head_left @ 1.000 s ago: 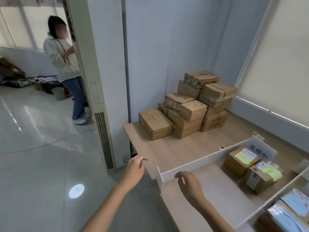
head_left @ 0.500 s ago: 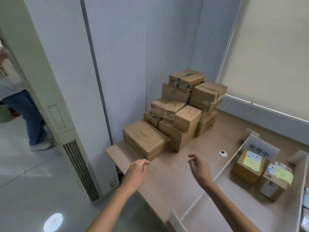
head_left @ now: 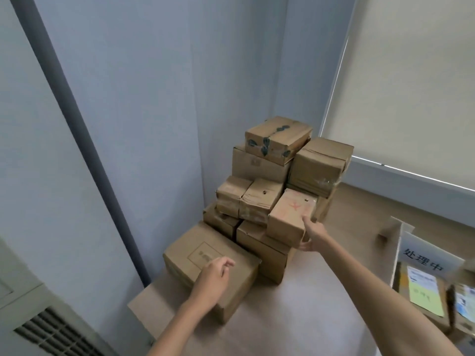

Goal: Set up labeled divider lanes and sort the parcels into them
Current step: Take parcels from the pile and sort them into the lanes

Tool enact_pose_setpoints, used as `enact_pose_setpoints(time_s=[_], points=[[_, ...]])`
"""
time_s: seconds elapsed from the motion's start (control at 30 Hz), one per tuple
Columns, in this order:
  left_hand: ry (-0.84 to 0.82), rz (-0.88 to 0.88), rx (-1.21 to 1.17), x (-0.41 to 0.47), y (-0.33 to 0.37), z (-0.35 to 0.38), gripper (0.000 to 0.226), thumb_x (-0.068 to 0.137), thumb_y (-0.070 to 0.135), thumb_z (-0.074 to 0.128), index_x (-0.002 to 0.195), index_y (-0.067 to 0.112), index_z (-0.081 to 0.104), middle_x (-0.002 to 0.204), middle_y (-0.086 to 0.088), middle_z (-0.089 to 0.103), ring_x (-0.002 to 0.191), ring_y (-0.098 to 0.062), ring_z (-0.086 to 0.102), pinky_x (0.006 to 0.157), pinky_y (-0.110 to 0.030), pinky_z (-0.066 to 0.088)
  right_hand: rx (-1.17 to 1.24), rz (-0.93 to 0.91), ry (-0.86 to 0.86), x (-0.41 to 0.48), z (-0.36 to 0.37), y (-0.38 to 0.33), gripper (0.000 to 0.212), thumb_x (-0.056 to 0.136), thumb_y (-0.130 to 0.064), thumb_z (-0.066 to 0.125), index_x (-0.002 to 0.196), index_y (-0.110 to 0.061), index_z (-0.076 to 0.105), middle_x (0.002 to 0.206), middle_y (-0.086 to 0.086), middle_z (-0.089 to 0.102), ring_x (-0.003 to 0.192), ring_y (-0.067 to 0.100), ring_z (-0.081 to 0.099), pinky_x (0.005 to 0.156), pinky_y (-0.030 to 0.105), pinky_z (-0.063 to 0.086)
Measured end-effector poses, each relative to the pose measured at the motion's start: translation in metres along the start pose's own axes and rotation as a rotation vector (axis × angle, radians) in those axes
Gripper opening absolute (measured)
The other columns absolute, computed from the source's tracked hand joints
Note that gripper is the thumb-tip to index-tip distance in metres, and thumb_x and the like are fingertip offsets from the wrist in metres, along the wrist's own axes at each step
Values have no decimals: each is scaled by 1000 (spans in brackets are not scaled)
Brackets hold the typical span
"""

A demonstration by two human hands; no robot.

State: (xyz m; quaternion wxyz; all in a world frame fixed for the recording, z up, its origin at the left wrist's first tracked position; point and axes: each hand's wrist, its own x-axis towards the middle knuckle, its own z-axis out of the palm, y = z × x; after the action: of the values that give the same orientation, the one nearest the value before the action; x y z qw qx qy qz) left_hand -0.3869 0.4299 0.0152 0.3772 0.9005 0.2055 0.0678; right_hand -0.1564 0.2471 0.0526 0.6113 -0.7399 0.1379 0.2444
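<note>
At the corner stack (head_left: 272,191), right hand (head_left: 312,236) lies against the right side of a red-marked box (head_left: 289,218): fingers spread and straight, one reaching the top edge, the others low near the bottom corner. Contact yes; a firm grip not evident

Left hand (head_left: 213,280) hovers over the flat box (head_left: 205,263) at the front of the stack, fingers loosely curled, holding nothing. Cannot tell whether it touches the lid. Hands well apart

Red-marked box sits on a larger box, front right of the stack, tilted a little toward the camera. Behind and above it more brown boxes, several deep; the top box (head_left: 279,138) bears dark smudged tape marks. Stack stands on the pale wood surface (head_left: 308,312), pushed into the corner of blue-grey walls

Far right, well apart from the stack: a white label card (head_left: 424,259) with three dark characters stands upright, and just behind it lies a parcel with a yellow-green note (head_left: 424,295). Cream blind (head_left: 411,86) above; louvred vent (head_left: 54,332) lower left
</note>
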Motion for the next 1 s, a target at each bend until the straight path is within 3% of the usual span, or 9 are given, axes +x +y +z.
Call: enact_pose_setpoints(time_s=[0.07,0.2,0.23,0.33,0.53,0.67,0.73,0.87,1.0], points=[[-21,3,5,16,-8,-4,27,98,14,40,114,23,61,115,10,57,110,-5,51,88,-14,37,116,77,-30,9,11,-4,61,94,-46,48,140,-10,31,140,20,39,118,46,50,81,54,54],[-97,-18,-4,40,-30,-5,26,97,13,42,109,25,61,112,9,60,109,-6,54,88,-15,40,220,131,-4,29,29,1,50,95,-36,51,136,-12,34,139,19,39,121,42,46,52,43,57],[-110,-23,-14,45,-36,-5,25,97,14,43,108,27,61,111,10,60,108,-6,55,87,-16,41,253,134,13,32,32,0,49,95,-34,51,135,-11,35,140,19,38,122,42,45,53,42,57],[-155,-8,-40,61,-43,-13,25,97,15,43,109,29,60,109,13,60,93,-2,57,75,-15,44,341,138,55,24,33,-3,45,97,-27,50,134,-6,36,139,20,37,124,42,41,73,44,54],[-223,63,-190,93,-23,-38,25,98,16,41,109,29,59,106,12,62,68,2,50,57,-11,39,560,114,100,-25,27,2,35,100,-22,45,130,-5,37,132,20,40,127,41,39,88,52,52],[-280,101,-367,109,-2,-47,20,96,15,48,108,25,61,108,9,63,104,-4,57,74,-7,41,533,-5,23,-71,32,11,32,100,-26,44,122,-3,44,110,21,51,110,44,54,61,38,61],[-314,73,-499,114,13,-50,17,94,22,54,110,26,56,110,6,61,111,-12,55,80,-13,43,486,-62,-11,-89,34,16,35,99,-29,45,124,-4,47,115,23,54,105,45,58,69,36,60],[-633,-115,-929,108,38,-62,53,82,42,64,127,25,41,119,0,59,112,-20,57,95,-39,49,391,-165,-105,-127,39,17,34,99,-34,41,119,-9,54,112,23,61,89,37,66,81,39,58],[-851,-160,-1137,95,46,-70,91,53,56,83,128,27,41,128,-7,58,118,-27,54,99,-48,46,64,-243,-47,-152,42,22,35,98,-41,41,122,-20,54,106,15,62,89,26,66,78,41,58]])
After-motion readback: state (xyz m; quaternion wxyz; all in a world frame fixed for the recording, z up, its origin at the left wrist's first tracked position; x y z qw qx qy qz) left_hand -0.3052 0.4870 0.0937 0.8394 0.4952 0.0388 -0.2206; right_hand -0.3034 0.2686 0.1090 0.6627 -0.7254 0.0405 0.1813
